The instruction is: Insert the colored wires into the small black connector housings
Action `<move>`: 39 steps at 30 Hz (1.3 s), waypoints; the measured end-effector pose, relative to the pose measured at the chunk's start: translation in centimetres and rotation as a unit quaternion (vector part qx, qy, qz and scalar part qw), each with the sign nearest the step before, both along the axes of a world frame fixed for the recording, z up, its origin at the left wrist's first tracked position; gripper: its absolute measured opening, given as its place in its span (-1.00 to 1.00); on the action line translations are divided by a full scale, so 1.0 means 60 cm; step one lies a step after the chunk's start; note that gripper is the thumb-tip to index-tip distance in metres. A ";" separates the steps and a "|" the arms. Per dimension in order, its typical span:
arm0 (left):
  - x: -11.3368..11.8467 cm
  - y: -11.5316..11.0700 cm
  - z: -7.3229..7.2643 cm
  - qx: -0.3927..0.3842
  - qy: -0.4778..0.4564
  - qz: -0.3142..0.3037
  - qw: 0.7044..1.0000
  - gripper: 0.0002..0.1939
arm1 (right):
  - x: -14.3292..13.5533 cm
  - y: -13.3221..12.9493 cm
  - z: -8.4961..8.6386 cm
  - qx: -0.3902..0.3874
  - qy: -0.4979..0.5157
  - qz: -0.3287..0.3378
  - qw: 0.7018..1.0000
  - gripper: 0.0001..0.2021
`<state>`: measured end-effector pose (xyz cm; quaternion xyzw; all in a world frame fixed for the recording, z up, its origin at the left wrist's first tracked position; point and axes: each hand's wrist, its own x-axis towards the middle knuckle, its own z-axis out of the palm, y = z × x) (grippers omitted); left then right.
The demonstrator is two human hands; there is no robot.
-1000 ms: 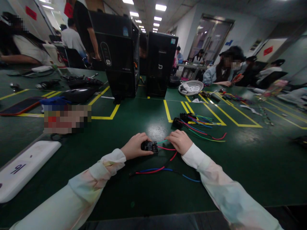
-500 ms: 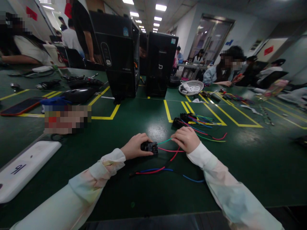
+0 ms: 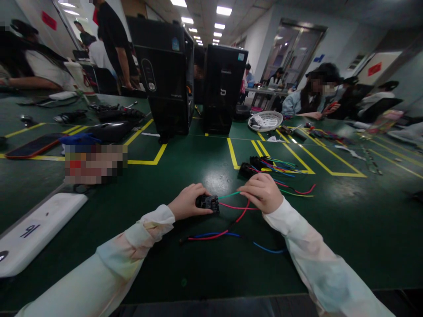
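Observation:
My left hand (image 3: pixel 189 202) grips a small black connector (image 3: pixel 209 202) between thumb and fingers, just above the green table. From its right side come a green wire (image 3: pixel 228 194) and a red wire (image 3: pixel 233 205). My right hand (image 3: pixel 263 193) pinches the green wire at its fingertips, and the red wire runs beneath that hand. Closer to me, a separate red and blue wire pair (image 3: pixel 211 236) lies on the table. Beyond my right hand rest black connectors (image 3: pixel 247 169) with several coloured wires attached.
Two black computer towers (image 3: pixel 161 79) stand at the back. A white basket (image 3: pixel 265 121) sits behind the loose wires. On the left are a white power strip (image 3: pixel 42 233), a phone (image 3: pixel 35 146) and a blue cloth-like item (image 3: pixel 79 139). People sit around other parts of the room.
The view has shifted slightly. Both hands keep nearly the same pose, with the connector in the left and the green wire in the right.

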<state>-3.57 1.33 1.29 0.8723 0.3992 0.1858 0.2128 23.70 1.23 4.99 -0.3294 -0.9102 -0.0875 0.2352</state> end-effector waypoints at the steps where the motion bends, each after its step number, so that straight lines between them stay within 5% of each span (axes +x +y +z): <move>1: 0.001 0.000 0.001 0.000 0.000 0.000 1.000 -0.58 | -0.004 -0.005 0.005 0.022 0.007 -0.018 1.000 -0.79; 6: 0.002 -0.001 0.004 -0.006 -0.004 0.002 1.000 -0.60 | -0.008 -0.001 -0.012 0.013 -0.008 -0.077 0.997 -0.80; 12: 0.002 -0.001 0.004 -0.006 -0.006 0.000 1.000 -0.59 | 0.004 0.020 -0.047 -0.054 -0.096 -0.023 0.994 -0.85; 24: 0.004 0.001 -0.002 0.008 0.004 0.003 1.000 -0.56 | -0.067 -0.025 -0.033 -0.075 -0.129 -0.067 0.987 -0.80; 31: 0.006 -0.002 0.001 0.016 0.002 0.009 1.000 -0.58 | -0.072 -0.027 -0.017 0.029 -0.089 -0.046 0.994 -0.77; 39: 0.006 -0.002 -0.001 0.016 0.011 0.008 1.000 -0.57 | -0.066 -0.016 -0.032 -0.114 -0.130 -0.056 0.983 -0.82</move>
